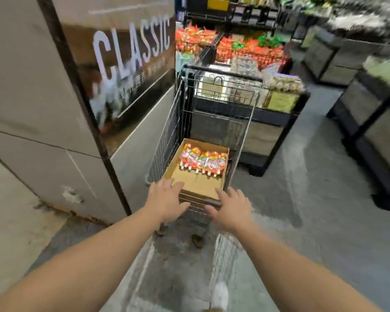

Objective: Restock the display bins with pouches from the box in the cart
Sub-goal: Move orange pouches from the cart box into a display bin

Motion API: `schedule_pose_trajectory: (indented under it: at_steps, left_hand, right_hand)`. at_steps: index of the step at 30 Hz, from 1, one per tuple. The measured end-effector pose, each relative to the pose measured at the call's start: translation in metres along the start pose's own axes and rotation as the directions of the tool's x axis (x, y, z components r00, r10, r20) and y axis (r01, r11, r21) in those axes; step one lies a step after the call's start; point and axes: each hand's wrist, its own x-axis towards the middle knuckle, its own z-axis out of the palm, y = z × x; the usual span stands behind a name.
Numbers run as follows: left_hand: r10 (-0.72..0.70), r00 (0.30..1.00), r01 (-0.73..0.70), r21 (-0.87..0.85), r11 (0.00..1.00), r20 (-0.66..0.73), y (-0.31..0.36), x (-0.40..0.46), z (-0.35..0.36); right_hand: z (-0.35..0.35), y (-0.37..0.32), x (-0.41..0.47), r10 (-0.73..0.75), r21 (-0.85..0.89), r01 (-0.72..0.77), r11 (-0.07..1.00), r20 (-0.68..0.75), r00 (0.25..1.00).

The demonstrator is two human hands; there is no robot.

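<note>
A wire shopping cart [214, 104] stands in front of me in a store aisle. In it lies an open cardboard box [196, 183] with a row of orange-red pouches [203, 162] at its far end. My left hand [167, 200] hovers with spread fingers at the cart's near left edge. Over the near rim on the right, my right hand [231, 209] is spread the same way. Neither hand holds anything. Beyond the cart, wire display bins [250, 49] hold orange and green pouches.
A large wall panel with the word CLASSIC [131, 48] runs close along the cart's left side. Dark display stands [273, 122] sit behind the cart and along the right of the aisle [374, 122]. Grey floor [302, 199] lies to the right.
</note>
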Motion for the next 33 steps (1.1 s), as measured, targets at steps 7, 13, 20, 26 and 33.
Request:
schedule_pose_trajectory:
  at_steps: [7,13,20,26,33]
  left_hand:
    - [-0.108,0.994,0.109,-0.041,0.993,0.028,0.012,0.133,0.017]
    - [-0.232,0.971,0.237,-0.110,0.965,0.060,0.014,0.221,0.017]
    - [-0.339,0.927,0.361,-0.136,0.923,0.158,-0.022,0.286,0.040]
    - [-0.370,0.895,0.424,-0.218,0.879,0.251,-0.047,0.340,0.064]
    - [-0.420,0.819,0.545,-0.302,0.782,0.390,-0.039,0.373,0.096]
  right_hand:
    - [-0.010,0.048,0.148,-0.068,0.012,0.068,0.998,0.037,0.997]
    - [-0.038,0.081,0.274,-0.179,-0.054,0.181,0.982,0.036,0.983]
    - [-0.009,0.073,0.373,-0.297,-0.127,0.328,0.936,0.210,0.931]
    - [0.019,0.072,0.451,-0.273,-0.172,0.357,0.918,0.376,0.885]
    - [0.043,0.074,0.507,-0.312,-0.187,0.455,0.871,0.503,0.806]
